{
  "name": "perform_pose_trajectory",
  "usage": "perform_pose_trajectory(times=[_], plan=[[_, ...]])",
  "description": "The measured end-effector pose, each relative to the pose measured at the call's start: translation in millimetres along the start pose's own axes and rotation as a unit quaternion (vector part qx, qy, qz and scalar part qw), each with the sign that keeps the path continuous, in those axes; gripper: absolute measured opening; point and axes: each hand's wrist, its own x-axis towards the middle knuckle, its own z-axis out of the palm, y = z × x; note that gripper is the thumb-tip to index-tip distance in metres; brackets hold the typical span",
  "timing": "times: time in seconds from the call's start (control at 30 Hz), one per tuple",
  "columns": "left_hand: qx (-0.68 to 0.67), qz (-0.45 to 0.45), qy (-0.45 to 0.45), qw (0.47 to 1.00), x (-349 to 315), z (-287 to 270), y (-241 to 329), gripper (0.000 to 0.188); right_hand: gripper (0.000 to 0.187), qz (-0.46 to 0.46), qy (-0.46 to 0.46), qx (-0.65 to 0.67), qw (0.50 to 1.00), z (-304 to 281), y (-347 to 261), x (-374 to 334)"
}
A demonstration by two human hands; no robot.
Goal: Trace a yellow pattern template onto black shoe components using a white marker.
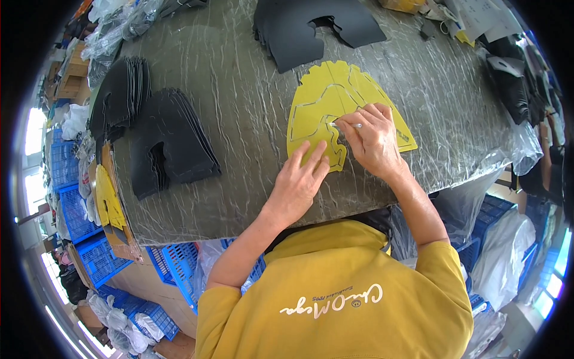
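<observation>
A yellow shoe-upper-shaped template (pixel 320 96) with a toothed top edge and slot-like dark curved lines lies flat on the table. My left hand (pixel 301 182) rests on its lower left part, fingers spread and holding nothing. Pinched in my right hand (pixel 373 137) is a slim pale pen (pixel 357 125). Its tip meets one of the lines near the template's middle, and the fingers partly hide the shaft. Whether a sheet lies beneath the template I cannot tell.
Stacks of black cut pieces lie at the left (pixel 173 140), far left (pixel 122 96) and far side (pixel 317 30) of the scuffed dark table (pixel 239 107). Papers (pixel 487 21) and plastic sit at the far right. Blue crates (pixel 101 260) stand below the left edge.
</observation>
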Motion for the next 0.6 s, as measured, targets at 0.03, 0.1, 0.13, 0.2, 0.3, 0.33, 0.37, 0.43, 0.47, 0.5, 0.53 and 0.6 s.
perform_pose_trajectory(times=[0.03,0.1,0.13,0.2,0.3,0.33,0.37,0.43,0.47,0.5,0.53,0.6], plan=[[0.001,0.000,0.002,1.000,-1,0,0,0.046,0.005,-0.007,-0.004,0.007,1.000,-1,0,0],[0.004,0.002,0.004,1.000,-2,0,-1,0.046,0.005,-0.014,-0.008,0.014,1.000,-5,-1,-1],[0.006,0.003,0.006,1.000,-2,0,-1,0.046,0.005,-0.012,-0.013,0.015,1.000,-6,-1,-1],[0.007,0.003,0.005,1.000,-1,0,-1,0.046,0.005,-0.010,-0.017,0.016,1.000,-7,-2,-3],[0.005,0.003,0.002,1.000,1,-2,0,0.046,0.004,-0.012,-0.012,0.008,1.000,-6,-1,-6],[0.003,0.003,-0.001,1.000,1,-3,1,0.046,0.004,-0.012,-0.003,0.006,1.000,-4,-1,-8],[0.003,0.003,-0.001,1.000,1,-2,0,0.046,0.004,-0.011,0.006,0.004,1.000,-4,-1,-10],[0.002,0.003,0.002,1.000,1,-2,0,0.045,0.005,-0.008,0.012,-0.002,1.000,-2,0,-12],[0.002,0.003,0.002,1.000,1,-2,0,0.045,0.006,-0.005,0.018,-0.008,1.000,-2,0,-13],[0.005,0.001,0.001,1.000,0,-2,0,0.045,0.006,-0.004,0.017,-0.009,1.000,-2,0,-14],[0.009,-0.001,0.001,1.000,0,-2,1,0.045,0.007,-0.005,0.014,-0.008,1.000,-3,1,-14],[0.010,0.001,0.003,1.000,0,-2,1,0.044,0.007,-0.005,0.011,-0.006,1.000,-4,1,-17]])
